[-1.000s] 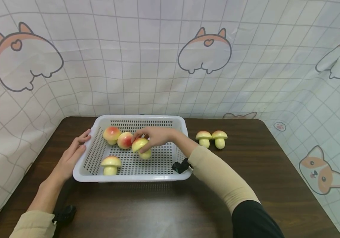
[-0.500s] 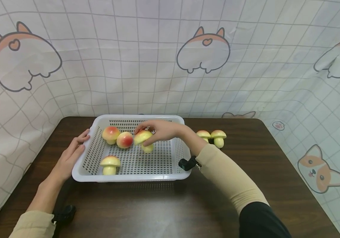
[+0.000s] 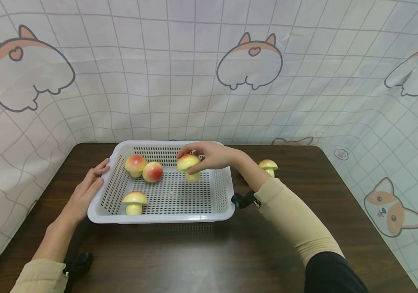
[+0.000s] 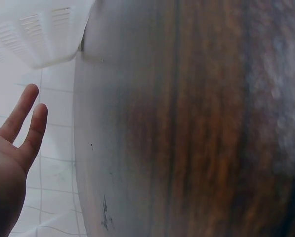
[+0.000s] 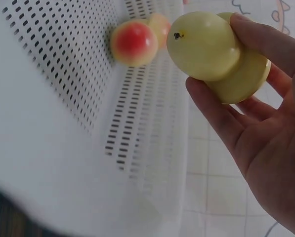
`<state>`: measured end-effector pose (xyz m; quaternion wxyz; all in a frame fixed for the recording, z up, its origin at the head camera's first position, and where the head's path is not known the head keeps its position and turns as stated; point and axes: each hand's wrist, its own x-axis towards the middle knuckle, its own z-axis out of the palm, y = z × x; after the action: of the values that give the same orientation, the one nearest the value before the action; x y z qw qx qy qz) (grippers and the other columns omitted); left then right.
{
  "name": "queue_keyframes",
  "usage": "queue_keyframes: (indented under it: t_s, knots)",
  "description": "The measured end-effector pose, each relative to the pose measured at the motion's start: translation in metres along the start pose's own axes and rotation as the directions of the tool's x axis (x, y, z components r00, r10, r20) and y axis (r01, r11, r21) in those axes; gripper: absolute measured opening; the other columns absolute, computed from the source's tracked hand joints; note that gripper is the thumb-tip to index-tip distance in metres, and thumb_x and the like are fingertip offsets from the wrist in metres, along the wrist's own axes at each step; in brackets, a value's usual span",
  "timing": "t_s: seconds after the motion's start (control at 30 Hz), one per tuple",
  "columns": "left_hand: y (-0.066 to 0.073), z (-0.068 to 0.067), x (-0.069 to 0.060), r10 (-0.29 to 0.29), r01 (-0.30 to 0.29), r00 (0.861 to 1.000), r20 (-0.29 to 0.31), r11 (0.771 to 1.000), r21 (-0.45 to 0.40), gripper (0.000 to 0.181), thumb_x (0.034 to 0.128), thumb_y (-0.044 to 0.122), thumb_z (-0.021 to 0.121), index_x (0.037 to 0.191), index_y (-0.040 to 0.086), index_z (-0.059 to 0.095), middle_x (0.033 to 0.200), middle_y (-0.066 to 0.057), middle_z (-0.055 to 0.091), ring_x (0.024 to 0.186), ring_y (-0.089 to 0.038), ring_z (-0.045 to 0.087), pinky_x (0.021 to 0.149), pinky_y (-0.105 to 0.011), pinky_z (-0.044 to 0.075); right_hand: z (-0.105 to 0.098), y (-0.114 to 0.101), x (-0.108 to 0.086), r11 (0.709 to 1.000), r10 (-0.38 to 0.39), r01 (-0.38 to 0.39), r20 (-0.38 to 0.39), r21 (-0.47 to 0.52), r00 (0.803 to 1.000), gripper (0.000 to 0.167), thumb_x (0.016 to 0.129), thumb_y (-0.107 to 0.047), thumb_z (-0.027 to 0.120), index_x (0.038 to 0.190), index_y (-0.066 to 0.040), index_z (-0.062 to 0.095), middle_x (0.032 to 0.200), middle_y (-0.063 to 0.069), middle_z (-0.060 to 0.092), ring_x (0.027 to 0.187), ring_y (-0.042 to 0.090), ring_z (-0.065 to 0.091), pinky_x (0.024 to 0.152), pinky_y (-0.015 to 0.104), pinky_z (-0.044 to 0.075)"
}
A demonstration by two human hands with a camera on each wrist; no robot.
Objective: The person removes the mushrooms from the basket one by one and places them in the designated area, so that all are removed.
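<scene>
My right hand (image 3: 214, 156) grips a toy mushroom (image 3: 190, 166) with a yellow-and-red cap, over the right half of a white perforated basket (image 3: 165, 219). In the right wrist view, thumb and fingers close round the cap of this mushroom (image 5: 206, 49), its pale stem pointing at the camera. Flat against the basket's left rim lies my left hand (image 3: 84, 193), fingers extended. Inside the basket are a mushroom at the back left (image 3: 136, 165), a mushroom beside it showing its red cap top (image 3: 153, 172), and an upright mushroom near the front (image 3: 134, 202).
Another toy mushroom (image 3: 268, 166) stands on the dark wooden table (image 3: 201, 256), right of the basket and partly behind my right forearm. A pale gridded cloth (image 3: 179, 81) with cartoon dogs hangs behind the table and along both sides.
My right hand has carried the gripped mushroom up and rightward within the basket area. My forearm now hides one of the two mushrooms on the table. The left hand stays at the rim.
</scene>
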<state>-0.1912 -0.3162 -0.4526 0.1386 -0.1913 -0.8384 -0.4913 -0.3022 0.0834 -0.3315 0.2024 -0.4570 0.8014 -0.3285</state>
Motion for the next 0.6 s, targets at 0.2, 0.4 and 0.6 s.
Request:
queue_keyframes:
  t_s: [0.2,0.4,0.6]
  knots:
    - [0.001,0.001,0.000,0.006,-0.006,1.000,0.003,1.000,-0.021,0.036,0.1105,0.009,0.037,0.144,-0.002,0.045,0.166,-0.014,0.029,0.127,0.006,0.045,0.080,-0.013,0.049,-0.004,0.001,-0.016,0.999,0.020,-0.018,-0.032,0.047,0.999,0.048,0.089,-0.023,0.083,0.134,-0.019,0.064,0.128,-0.006,0.062,0.106,0.019,0.062,0.091,0.037,0.051]
    - [0.002,0.001,0.001,0.008,-0.008,1.000,0.001,1.000,-0.027,0.035,0.1104,0.009,0.037,0.143,-0.002,0.045,0.166,-0.015,0.029,0.134,0.006,0.039,0.083,-0.012,0.047,-0.009,0.004,-0.030,0.998,0.028,-0.025,-0.050,0.060,0.998,0.050,0.090,-0.024,0.082,0.136,-0.017,0.062,0.130,-0.005,0.061,0.111,0.019,0.061,0.094,0.038,0.051]
    - [0.001,0.000,0.001,0.004,-0.004,1.000,0.001,1.000,-0.020,0.036,0.1105,0.010,0.037,0.143,-0.001,0.045,0.166,-0.014,0.029,0.137,0.006,0.036,0.086,-0.011,0.045,-0.014,0.008,-0.045,0.996,0.024,-0.017,-0.077,0.083,0.997,0.048,0.091,-0.023,0.081,0.135,-0.020,0.062,0.129,-0.004,0.062,0.112,0.019,0.061,0.094,0.037,0.052]
